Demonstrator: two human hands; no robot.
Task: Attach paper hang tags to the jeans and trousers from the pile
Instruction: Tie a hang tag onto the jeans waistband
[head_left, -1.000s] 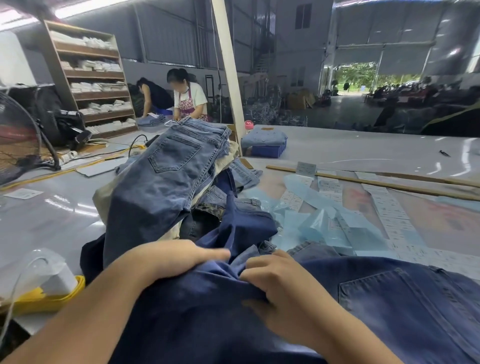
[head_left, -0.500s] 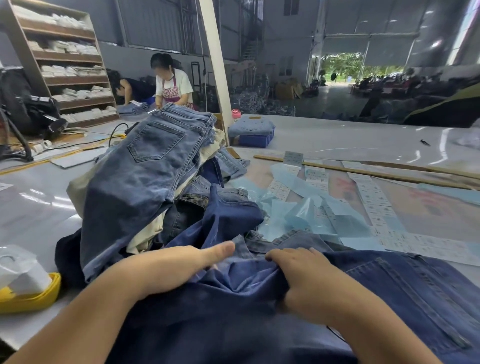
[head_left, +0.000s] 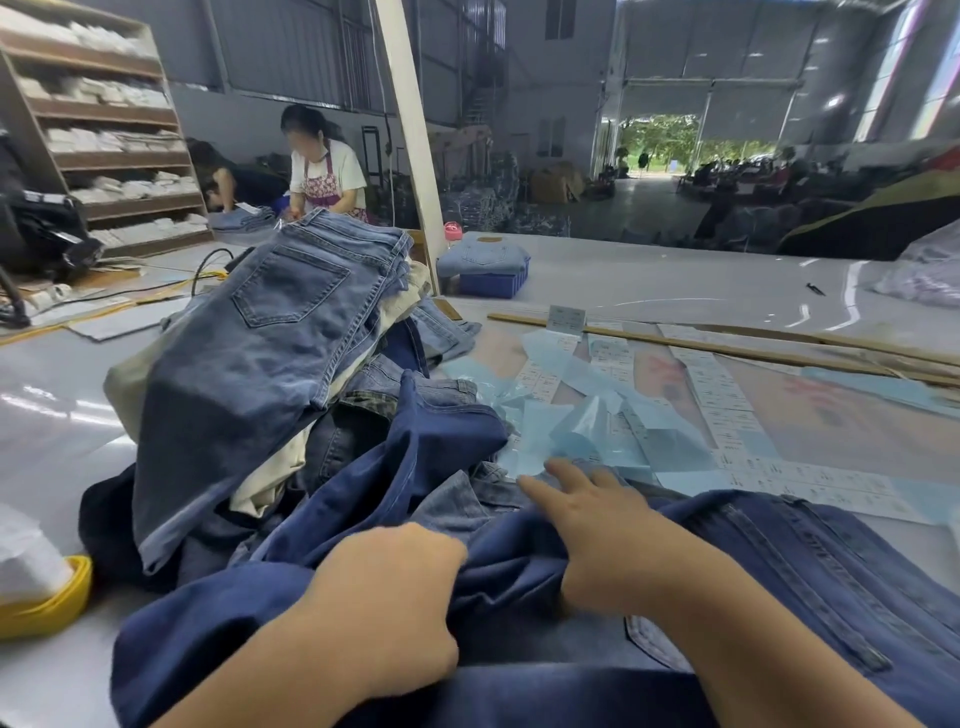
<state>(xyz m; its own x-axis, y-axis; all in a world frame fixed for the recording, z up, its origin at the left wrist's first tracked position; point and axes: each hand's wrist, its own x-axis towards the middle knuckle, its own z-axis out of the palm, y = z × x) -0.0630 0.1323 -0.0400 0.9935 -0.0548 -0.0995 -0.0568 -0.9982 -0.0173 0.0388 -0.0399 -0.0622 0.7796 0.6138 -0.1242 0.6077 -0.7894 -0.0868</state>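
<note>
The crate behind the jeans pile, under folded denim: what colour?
Blue, seen in the head view: the crate under the folded jeans.

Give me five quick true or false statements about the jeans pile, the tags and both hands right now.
1. The left hand grips the dark blue denim jeans. True.
2. The right hand holds a paper tag. False: its straight fingers hold nothing.
3. The faded blue jeans lie atop the pile. True.
4. The white printed paper tag strips lie left of the pile. False: right of it.
5. The blue plastic crate is empty. False: folded denim sits on it.
</note>
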